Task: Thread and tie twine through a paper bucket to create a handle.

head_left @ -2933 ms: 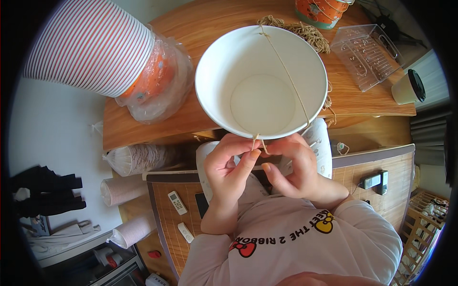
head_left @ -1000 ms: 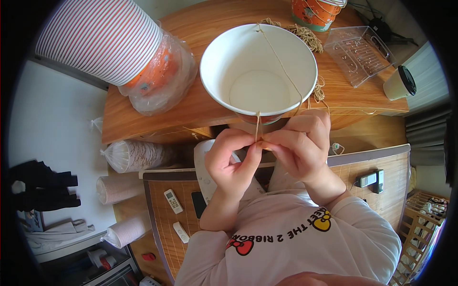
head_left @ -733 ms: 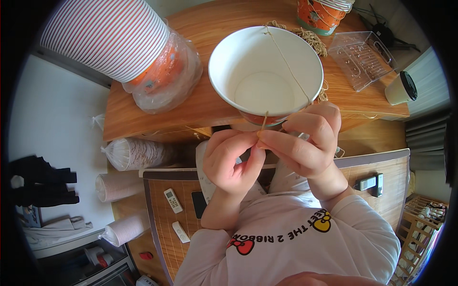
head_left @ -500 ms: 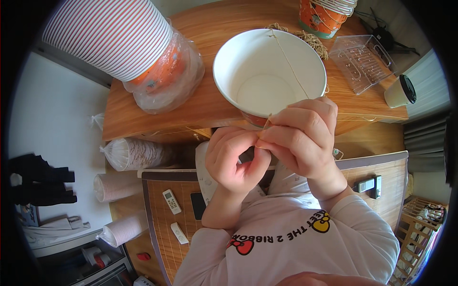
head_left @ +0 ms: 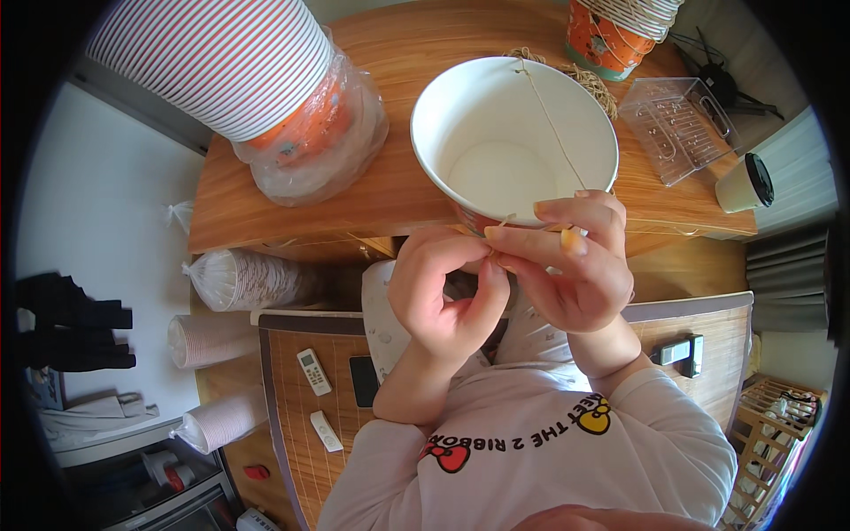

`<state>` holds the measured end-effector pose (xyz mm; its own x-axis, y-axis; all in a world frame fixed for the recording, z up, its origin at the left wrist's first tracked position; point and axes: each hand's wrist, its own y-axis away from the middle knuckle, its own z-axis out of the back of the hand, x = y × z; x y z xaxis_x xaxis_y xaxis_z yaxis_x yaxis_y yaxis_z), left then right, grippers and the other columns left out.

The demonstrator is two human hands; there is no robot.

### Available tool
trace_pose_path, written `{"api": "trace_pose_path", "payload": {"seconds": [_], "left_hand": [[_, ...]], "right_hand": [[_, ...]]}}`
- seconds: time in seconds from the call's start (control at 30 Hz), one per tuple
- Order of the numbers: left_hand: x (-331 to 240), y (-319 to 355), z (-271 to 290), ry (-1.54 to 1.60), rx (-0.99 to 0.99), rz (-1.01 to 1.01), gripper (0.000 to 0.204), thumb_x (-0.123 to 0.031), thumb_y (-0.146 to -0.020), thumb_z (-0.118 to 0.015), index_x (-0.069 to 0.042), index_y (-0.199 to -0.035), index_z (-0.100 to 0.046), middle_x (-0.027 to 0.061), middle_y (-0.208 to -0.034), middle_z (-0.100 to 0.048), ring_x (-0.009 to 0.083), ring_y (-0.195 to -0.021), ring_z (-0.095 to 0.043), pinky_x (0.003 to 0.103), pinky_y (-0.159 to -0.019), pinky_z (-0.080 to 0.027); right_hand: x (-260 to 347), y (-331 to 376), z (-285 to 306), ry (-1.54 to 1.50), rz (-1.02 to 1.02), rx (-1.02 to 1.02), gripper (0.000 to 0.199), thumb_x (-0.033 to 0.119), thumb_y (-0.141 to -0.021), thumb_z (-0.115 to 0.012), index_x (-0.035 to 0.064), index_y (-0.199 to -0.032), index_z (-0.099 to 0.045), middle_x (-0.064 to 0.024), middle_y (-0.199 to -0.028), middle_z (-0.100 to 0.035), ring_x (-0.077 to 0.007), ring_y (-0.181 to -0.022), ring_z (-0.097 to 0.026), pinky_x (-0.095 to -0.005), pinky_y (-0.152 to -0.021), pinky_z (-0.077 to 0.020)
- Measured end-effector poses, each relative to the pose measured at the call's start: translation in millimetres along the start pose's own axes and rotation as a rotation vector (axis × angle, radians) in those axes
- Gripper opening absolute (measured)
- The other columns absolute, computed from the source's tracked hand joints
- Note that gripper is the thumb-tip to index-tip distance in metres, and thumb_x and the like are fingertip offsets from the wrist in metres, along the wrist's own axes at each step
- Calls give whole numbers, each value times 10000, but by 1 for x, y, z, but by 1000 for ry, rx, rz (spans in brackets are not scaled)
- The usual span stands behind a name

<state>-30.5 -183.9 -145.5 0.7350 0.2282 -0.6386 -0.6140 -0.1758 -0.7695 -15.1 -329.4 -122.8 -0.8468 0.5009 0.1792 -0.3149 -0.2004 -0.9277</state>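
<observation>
A large paper bucket [head_left: 513,124], white inside, stands on the desk in front of me. Thin tan cord [head_left: 551,124] is fixed at its far rim and runs across the opening to the near right side, beside my right hand. My left hand [head_left: 443,288] pinches the cord between thumb and forefinger, just short of the near rim. Against those fingertips, my right hand [head_left: 575,265] grips the cord with thumb and forefinger, its other fingers raised and apart. A short cord end sticks up above the pinch. The fingertips hide the rest of it.
Nested paper buckets [head_left: 221,62], partly in clear plastic, tower on the desk's left. Behind the bucket lies a bundle of cord [head_left: 593,87]. Orange buckets with cord handles [head_left: 606,44], a clear tray of hooks [head_left: 677,128] and a lidded cup [head_left: 744,184] stand at right.
My right hand's upper fingers have lifted and spread away from the pinch, while the left hand keeps its hold. The whole view has shifted slightly.
</observation>
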Motion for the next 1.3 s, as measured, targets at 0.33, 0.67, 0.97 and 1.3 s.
{"api": "trace_pose_path", "payload": {"seconds": [0.33,0.67,0.97,1.3], "left_hand": [[-6,-1,5,-105,26,-71,154,-22,-739,-679,-21,-885,-630,73,-794,-664,256,-695,-610,336,-642,-498],[-8,-4,9,-265,19,-149,200,-56,-711,-720,-47,-905,-674,39,-794,-701,224,-702,-615,315,-674,-505],[-9,-5,8,-284,3,-166,195,-20,-692,-736,-59,-879,-694,26,-784,-711,205,-704,-616,298,-672,-503],[-10,-4,8,-199,22,-82,148,-6,-704,-715,-37,-845,-683,39,-776,-694,215,-711,-606,300,-643,-494]], "right_hand": [[2,-9,3,-2,6,82,638,30,-677,-818,152,-1231,-527,65,-874,-710,-164,-805,-500,-306,-741,-386],[3,-3,1,-82,-36,-20,636,-52,-627,-794,135,-1205,-605,41,-877,-659,-157,-804,-494,-289,-739,-400],[5,-7,6,74,-38,-2,398,170,-633,-846,151,-1001,-692,119,-862,-682,-70,-776,-557,-249,-719,-331],[8,-7,5,45,-91,36,223,150,-649,-828,142,-825,-691,86,-879,-711,-80,-771,-559,-264,-726,-339]]}}
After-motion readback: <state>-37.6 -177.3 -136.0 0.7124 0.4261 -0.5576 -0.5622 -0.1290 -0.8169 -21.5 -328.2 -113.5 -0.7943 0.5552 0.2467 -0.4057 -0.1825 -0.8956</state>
